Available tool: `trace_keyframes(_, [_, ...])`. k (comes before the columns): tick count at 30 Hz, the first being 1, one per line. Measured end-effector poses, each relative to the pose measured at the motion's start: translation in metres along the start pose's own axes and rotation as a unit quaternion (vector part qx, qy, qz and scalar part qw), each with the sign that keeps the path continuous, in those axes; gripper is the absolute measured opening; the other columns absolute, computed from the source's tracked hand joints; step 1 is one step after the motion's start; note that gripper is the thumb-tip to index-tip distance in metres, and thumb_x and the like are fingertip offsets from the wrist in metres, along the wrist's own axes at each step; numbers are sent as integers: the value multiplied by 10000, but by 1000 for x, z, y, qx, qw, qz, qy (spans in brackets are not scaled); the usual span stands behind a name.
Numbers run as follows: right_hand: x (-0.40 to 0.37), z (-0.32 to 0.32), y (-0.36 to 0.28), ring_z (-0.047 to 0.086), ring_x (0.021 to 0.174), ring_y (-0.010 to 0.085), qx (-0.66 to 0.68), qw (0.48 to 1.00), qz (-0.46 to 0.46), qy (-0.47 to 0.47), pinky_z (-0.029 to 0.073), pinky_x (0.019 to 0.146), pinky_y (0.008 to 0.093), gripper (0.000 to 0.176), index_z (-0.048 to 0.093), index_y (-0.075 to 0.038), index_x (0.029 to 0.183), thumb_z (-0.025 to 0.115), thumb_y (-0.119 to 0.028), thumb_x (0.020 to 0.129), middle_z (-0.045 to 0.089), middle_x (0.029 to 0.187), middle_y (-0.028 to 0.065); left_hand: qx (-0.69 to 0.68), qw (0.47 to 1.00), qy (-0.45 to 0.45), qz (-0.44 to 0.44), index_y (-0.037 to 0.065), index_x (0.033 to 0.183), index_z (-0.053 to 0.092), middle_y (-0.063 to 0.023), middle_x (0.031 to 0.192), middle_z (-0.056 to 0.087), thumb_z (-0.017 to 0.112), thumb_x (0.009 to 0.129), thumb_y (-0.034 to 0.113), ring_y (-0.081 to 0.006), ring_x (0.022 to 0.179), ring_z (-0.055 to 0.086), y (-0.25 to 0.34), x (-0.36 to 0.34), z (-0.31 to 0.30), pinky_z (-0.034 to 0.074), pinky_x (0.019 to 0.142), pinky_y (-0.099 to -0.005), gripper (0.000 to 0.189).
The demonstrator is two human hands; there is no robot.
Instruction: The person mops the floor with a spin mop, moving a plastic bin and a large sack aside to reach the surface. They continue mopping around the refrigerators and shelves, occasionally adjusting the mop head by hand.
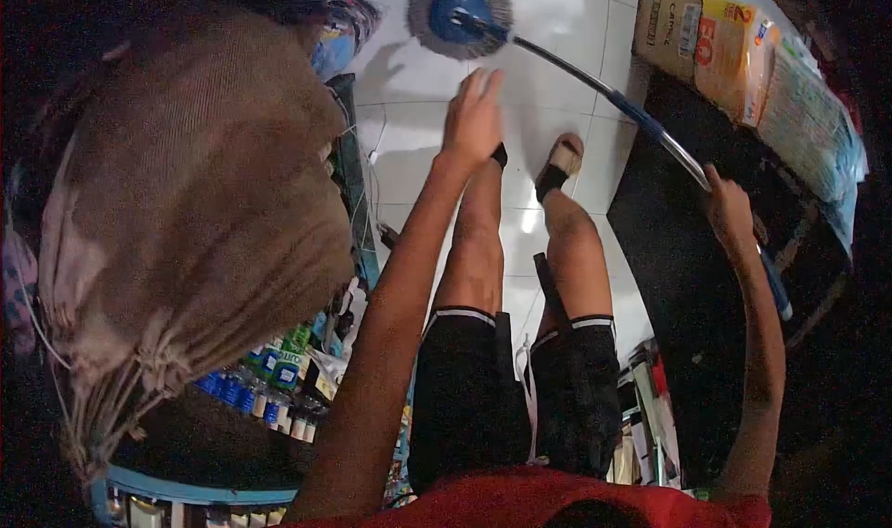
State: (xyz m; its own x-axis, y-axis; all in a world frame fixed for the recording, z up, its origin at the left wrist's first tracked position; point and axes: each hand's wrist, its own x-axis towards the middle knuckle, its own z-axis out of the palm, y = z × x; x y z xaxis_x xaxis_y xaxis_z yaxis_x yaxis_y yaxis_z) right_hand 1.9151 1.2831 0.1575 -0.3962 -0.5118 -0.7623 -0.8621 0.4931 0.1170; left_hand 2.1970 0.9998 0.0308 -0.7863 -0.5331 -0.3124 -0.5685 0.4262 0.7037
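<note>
A round mop with a blue centre point(458, 13) and a grey fringe lies on the tiles at the top. Its metal and blue handle point(636, 112) slants down to the right. My right hand point(730, 205) is closed round that handle, whose blue end sticks out below my forearm. My left hand point(475, 115) reaches forward over my leg, apart from the mop head and holding nothing. Its fingers are stretched out and slightly blurred.
White floor tiles point(409, 156) lie under my feet. At right, a dark cabinet point(664, 277) bears a cardboard box point(665, 25) and plastic-wrapped packs point(734, 54). A large brown cloth bundle point(195, 166) bulges at left, above bottles point(237, 393). A thin cable point(374, 147) runs along the floor.
</note>
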Motion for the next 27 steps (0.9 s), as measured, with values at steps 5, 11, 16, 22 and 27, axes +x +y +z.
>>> trace_keyframes(5, [56, -20, -95, 572, 697, 339, 37, 993, -92, 63, 457, 606, 429, 354, 465, -64, 1126, 514, -135, 783, 577, 773, 183, 50, 993, -37, 96, 71, 1236, 358, -186, 1242, 345, 569, 694, 81, -336, 1167, 327, 35, 19, 31, 307, 938, -443, 581])
trace_keyframes(11, [4, 102, -120, 586, 746, 235, 478, 871, -94, -67, 461, 643, 366, 522, 364, -80, 1241, 545, -216, 770, 583, 850, 188, 180, 963, -200, -7, 101, 1184, 432, -146, 1276, 339, 587, 697, 107, -312, 1232, 253, 34, -2, 104, 253, 950, -526, 511])
trace_keyframes(16, [-126, 137, -127, 522, 827, 195, 713, 635, -11, -296, 439, 697, 320, 642, 285, -58, 1302, 582, -252, 767, 490, 1122, 114, 372, 911, -171, 54, 94, 894, 614, -133, 1100, 481, 631, 642, 130, -333, 1189, 311, 16, -71, 159, 333, 897, -501, 255])
trace_keyframes(22, [-237, 178, -65, 475, 751, 119, 788, 532, 32, -310, 427, 659, 271, 557, 284, -91, 1310, 527, -185, 818, 498, 1073, 109, 288, 924, -251, 37, 83, 917, 584, -155, 1118, 473, 530, 695, 103, -343, 1189, 321, 76, -146, 203, 293, 925, -508, 230])
trace_keyframes(27, [-273, 166, -57, 517, 654, 111, 741, 535, 119, -387, 440, 553, 233, 520, 341, -88, 1283, 543, -183, 812, 563, 878, 87, 286, 926, -247, 15, 85, 948, 571, -140, 1108, 485, 541, 692, 133, -327, 1186, 329, 95, -205, 222, 301, 923, -501, 262])
